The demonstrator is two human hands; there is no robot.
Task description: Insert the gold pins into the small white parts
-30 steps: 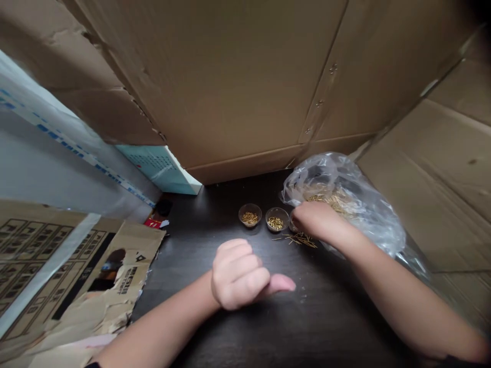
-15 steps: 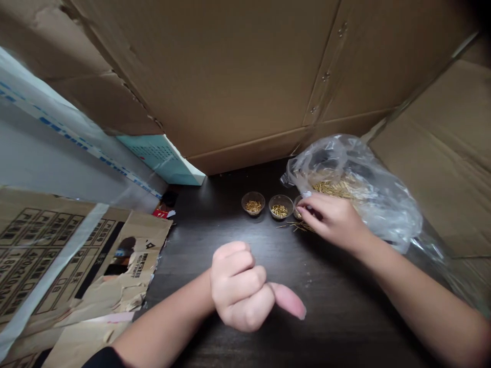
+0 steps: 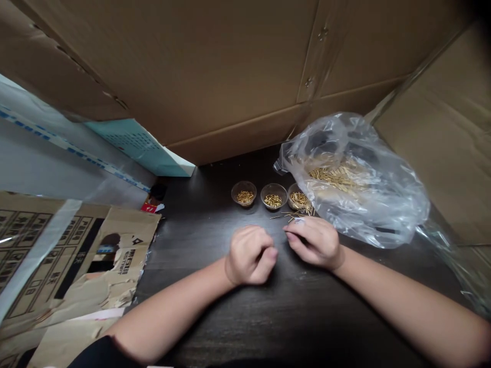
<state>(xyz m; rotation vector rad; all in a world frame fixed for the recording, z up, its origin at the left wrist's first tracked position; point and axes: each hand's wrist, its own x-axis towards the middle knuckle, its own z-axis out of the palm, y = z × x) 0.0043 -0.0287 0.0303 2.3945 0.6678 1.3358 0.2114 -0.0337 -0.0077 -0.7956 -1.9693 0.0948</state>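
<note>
- Gold-coloured pins lie loose on the dark table, in a small scattered heap just in front of the right cup, a few reaching across in front of the middle one.
- Left cup: small, clear and round, standing upright, with a low pile of short gold-coloured pieces at the bottom.
- Middle cup: of the same kind, just beside the left one, also holding a low pile of short gold-coloured pieces.
- Right cup: last in the row, with gold-coloured pieces in it too; its right side sits at the edge of the bag, and I cannot tell whether the two touch.
- Clear plastic bag: crumpled, lying to the right of the row, with many long, thin gold-coloured pins bunched inside.
- Right hand: just in front of the loose pins, fingers bent, thumb and forefinger narrowly apart; whether a pin sits between them I cannot tell.
- Left hand: curled, thumb against the bent forefinger, in front of the cups; its inside is hidden, so I cannot tell whether it holds anything.
- Cardboard panel: upright behind the cups.
</note>
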